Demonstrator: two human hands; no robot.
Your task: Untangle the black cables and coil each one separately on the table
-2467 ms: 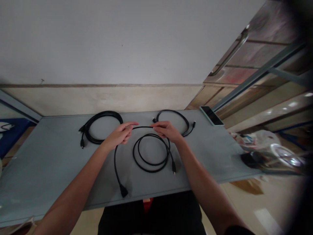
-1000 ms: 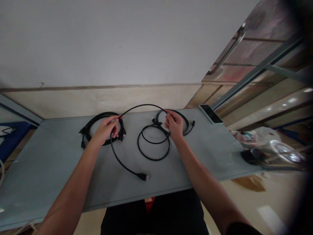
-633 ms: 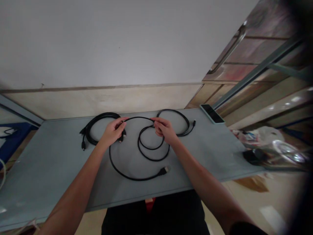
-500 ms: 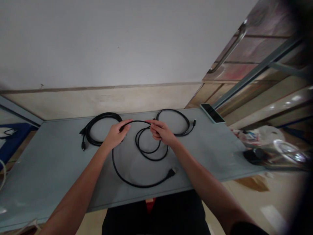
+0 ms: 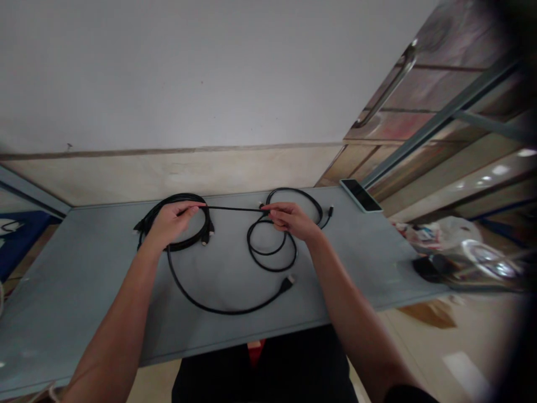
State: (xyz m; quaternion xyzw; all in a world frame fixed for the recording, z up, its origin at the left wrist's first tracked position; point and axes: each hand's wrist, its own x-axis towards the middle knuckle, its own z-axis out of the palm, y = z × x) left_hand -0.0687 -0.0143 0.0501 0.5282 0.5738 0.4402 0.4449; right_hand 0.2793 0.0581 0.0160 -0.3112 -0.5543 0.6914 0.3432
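A black cable (image 5: 235, 209) runs straight and taut between my two hands, just above the grey table (image 5: 104, 274). My left hand (image 5: 173, 219) pinches it in front of a coiled black cable (image 5: 188, 244). From that hand one end curves down and right to a dark plug (image 5: 287, 284) with a pale tip. My right hand (image 5: 292, 219) is closed on the same cable, its fingers curled under. Beyond and below the right hand lie loose loops, with a small connector (image 5: 331, 210) at the far right.
A phone (image 5: 361, 195) lies at the table's back right corner. A pale wall (image 5: 210, 173) rises behind the table. To the right are a metal frame post (image 5: 403, 148) and a clear plastic item with a black end (image 5: 432, 268). Something blue (image 5: 20, 240) is beyond the left edge.
My left hand has slid left and my right hand slightly right, so the arched cable between them is now straight. The plug end and loops have shifted a little on the table.
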